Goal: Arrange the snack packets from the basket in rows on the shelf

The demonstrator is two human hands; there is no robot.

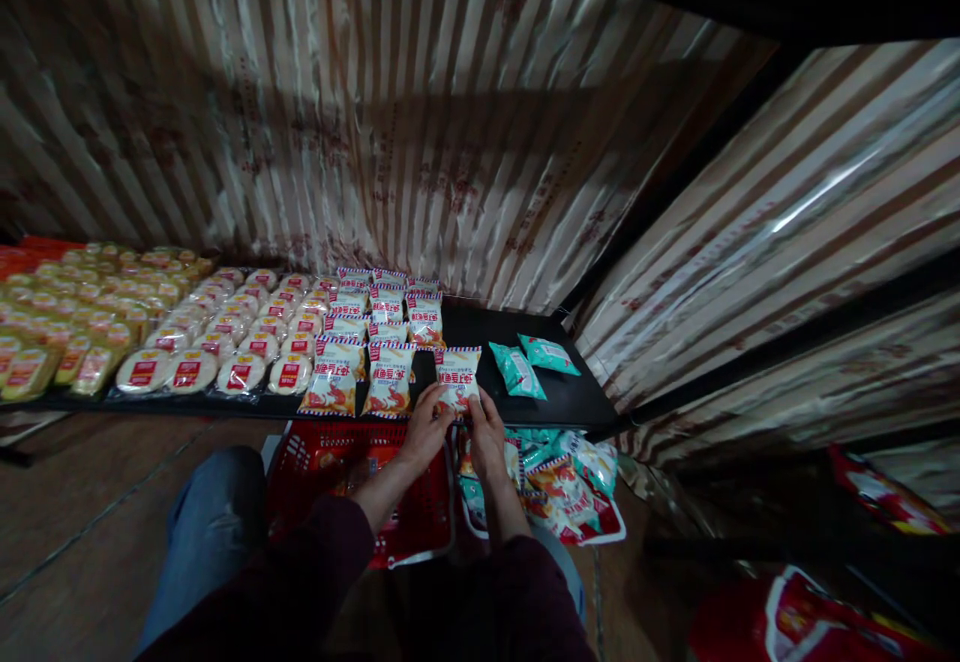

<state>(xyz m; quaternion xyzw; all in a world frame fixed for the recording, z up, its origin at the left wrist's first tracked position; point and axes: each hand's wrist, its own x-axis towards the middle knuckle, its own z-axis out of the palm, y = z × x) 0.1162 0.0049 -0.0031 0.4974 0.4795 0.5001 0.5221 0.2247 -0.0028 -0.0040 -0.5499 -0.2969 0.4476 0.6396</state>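
Observation:
Between my left hand (429, 432) and my right hand (487, 434) is a white and orange snack bag (457, 374), gripped at its lower corners over the front edge of the black shelf (480, 332). Left of it, matching snack bags (390, 377) stand in rows running back toward the curtain. Two teal snack bags (516, 372) lie on the shelf to the right. Beneath my right forearm, a basket (611, 534) holds more teal and white-orange bags. A red basket (300, 442) with a few packs inside sits below my left hand.
Round white packs with red labels (240, 372) and yellow packs (97, 367) fill the shelf's left part. A striped plastic curtain (420, 122) hangs behind. Black frame bars (675, 392) slope along the right. Red packages (810, 612) lie at lower right.

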